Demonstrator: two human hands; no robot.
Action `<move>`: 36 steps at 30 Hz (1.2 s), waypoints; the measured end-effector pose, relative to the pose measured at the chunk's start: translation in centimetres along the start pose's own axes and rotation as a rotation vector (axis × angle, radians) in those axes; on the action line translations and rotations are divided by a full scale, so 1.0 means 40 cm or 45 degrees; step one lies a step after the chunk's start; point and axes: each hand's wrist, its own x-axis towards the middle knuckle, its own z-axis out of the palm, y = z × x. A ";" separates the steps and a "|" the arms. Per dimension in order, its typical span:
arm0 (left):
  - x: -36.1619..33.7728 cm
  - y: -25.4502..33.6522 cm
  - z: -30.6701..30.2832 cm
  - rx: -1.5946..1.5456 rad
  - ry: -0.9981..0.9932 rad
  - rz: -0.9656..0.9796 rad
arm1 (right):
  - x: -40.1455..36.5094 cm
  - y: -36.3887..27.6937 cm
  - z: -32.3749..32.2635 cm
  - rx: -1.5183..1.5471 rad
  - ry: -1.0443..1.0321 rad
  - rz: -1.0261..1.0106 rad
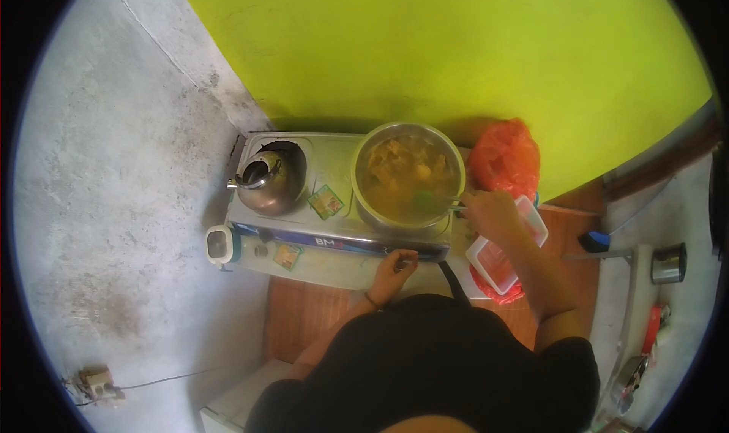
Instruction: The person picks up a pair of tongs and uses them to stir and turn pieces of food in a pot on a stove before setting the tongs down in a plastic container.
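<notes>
A large metal pot [360, 197] of brownish broth with chunks in it stands on the right side of the stove [334, 140]. My right hand [490, 211] is closed around the handle of a utensil [456, 203] at the pot's right rim; its head is hidden in the broth, where a greenish patch shows. My left hand [393, 273] is at the stove's front edge, fingers curled together, and I cannot tell what is in them. Between pot and kettle lies a green seasoning packet [326, 203].
A metal kettle [269, 190] sits on the left burner. A second packet [288, 256] and a white-and-teal container [222, 246] are along the front left. To the right are a red plastic bag [507, 159] and a clear plastic box [492, 264]. A yellow-green wall [456, 45] rises behind.
</notes>
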 end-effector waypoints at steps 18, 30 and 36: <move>-0.002 0.002 0.030 0.053 -0.065 -0.027 | -0.028 -0.037 0.021 0.166 0.002 0.068; -0.011 0.001 0.017 0.001 -0.003 -0.029 | -0.026 -0.008 0.014 0.364 0.103 0.143; -0.010 0.006 0.019 0.002 0.002 -0.012 | -0.037 -0.012 0.050 0.478 0.163 0.299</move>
